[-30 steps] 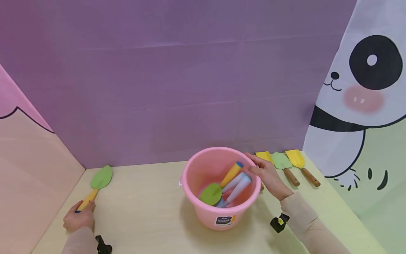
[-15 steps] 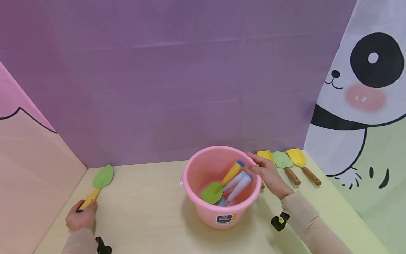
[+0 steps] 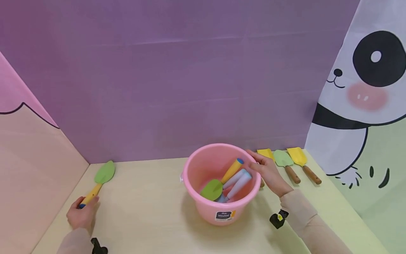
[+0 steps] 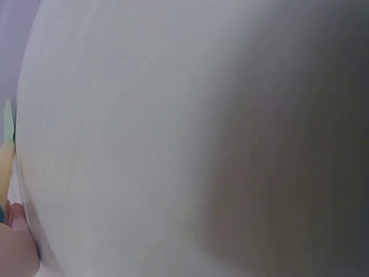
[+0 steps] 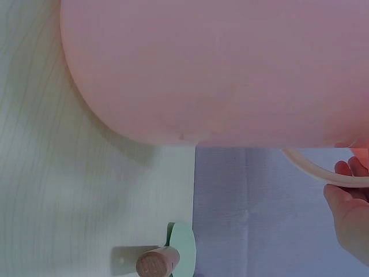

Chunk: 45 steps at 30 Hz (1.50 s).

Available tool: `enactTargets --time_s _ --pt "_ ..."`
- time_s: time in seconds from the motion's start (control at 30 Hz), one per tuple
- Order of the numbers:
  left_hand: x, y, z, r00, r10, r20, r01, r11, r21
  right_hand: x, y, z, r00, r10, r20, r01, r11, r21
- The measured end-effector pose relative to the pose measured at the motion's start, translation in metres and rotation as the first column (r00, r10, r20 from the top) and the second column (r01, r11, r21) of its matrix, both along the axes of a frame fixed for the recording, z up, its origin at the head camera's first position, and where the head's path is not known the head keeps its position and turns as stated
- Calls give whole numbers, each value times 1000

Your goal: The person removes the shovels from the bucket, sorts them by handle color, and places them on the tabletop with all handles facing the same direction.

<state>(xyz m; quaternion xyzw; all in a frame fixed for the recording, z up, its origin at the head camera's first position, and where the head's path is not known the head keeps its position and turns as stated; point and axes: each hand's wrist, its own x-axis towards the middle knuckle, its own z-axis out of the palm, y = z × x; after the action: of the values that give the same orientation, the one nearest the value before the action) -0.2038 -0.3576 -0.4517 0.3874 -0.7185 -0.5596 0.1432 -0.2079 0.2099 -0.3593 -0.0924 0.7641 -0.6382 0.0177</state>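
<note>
At the left of the table, my left hand (image 3: 80, 214) holds a toy trowel (image 3: 104, 171) with a green leaf-shaped blade and yellow handle. The fingers close round the blue-tipped handle end, and the blade points to the back wall. In the left wrist view, the trowel (image 4: 7, 161) and hand (image 4: 17, 248) show only at the left edge. My right hand (image 3: 269, 175) grips the rim of a pink bucket (image 3: 219, 211) on its right side. The right wrist view shows the bucket's pale bail (image 5: 314, 167) between thumb and fingers. Inside lie a green-and-yellow trowel (image 3: 211, 189) and two pale-blue-handled tools (image 3: 239, 183).
Right of the bucket lie two yellow shovels (image 3: 296, 156) (image 3: 265, 153) and a green trowel (image 3: 283, 158), with wooden handles; the bucket and hand partly hide one shovel. A purple back wall (image 3: 196, 81) and a panda-printed side wall (image 3: 345, 148) border the table (image 3: 146, 197).
The head view has shifted slightly, so the scene sits a little higher. My left wrist has turned slightly, while the trowel and bucket keep their places and both hands keep hold.
</note>
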Motion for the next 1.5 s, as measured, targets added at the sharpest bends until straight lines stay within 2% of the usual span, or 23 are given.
enactTargets --time_s 0.2,0.43,0.5,0.67,0.73,0.8,0.87,0.93,1.03,1.1,1.2,1.27,1.33,1.4,1.5 --pt "6 -7 2 998 -59 17 59 997 -48 -1 -1 0 1000 -13 12 13 1000 -2" --pt "17 -15 12 996 -86 -30 86 996 -11 -2 -1 1 1000 -7 13 7 1000 12" --pt "15 -20 13 994 -100 -40 98 995 -32 -1 -1 1 1000 -8 12 7 1000 9" --pt "-2 -48 -4 993 -78 -88 72 995 -61 -2 0 1 1000 -3 8 3 1000 8" --pt "-5 -52 -6 994 -69 -81 64 996 -56 -2 0 1 1000 2 7 -2 1000 4" --pt "-3 -46 4 991 -109 -75 103 992 -73 -2 -1 0 1000 4 10 -4 1000 1" --pt "4 -32 20 985 -161 -57 156 984 -90 -2 -1 0 1000 2 13 -2 1000 0" --pt "13 -14 41 974 -220 -52 215 972 -93 -2 -1 0 1000 1 15 -2 1000 1" --pt "23 7 63 953 -300 -36 292 946 -142 -2 -2 1 1000 1 11 -1 1000 1" --pt "27 18 71 945 -324 -40 314 936 -162 -2 -3 2 1000 7 7 -7 1000 -2" --pt "27 28 78 925 -365 -107 341 919 -198 -1 -3 3 1000 9 10 -9 1000 -4" --pt "27 35 82 897 -406 -175 368 905 -214 0 -3 3 1000 9 10 -9 1000 -1" --pt "27 42 88 858 -458 -234 407 883 -234 0 -2 3 1000 5 12 -5 1000 3" --pt "28 51 96 826 -509 -239 445 852 -277 0 -2 2 1000 -2 15 2 1000 5" --pt "31 68 109 791 -581 -191 494 791 -361 0 -2 1 1000 -3 16 3 1000 10"
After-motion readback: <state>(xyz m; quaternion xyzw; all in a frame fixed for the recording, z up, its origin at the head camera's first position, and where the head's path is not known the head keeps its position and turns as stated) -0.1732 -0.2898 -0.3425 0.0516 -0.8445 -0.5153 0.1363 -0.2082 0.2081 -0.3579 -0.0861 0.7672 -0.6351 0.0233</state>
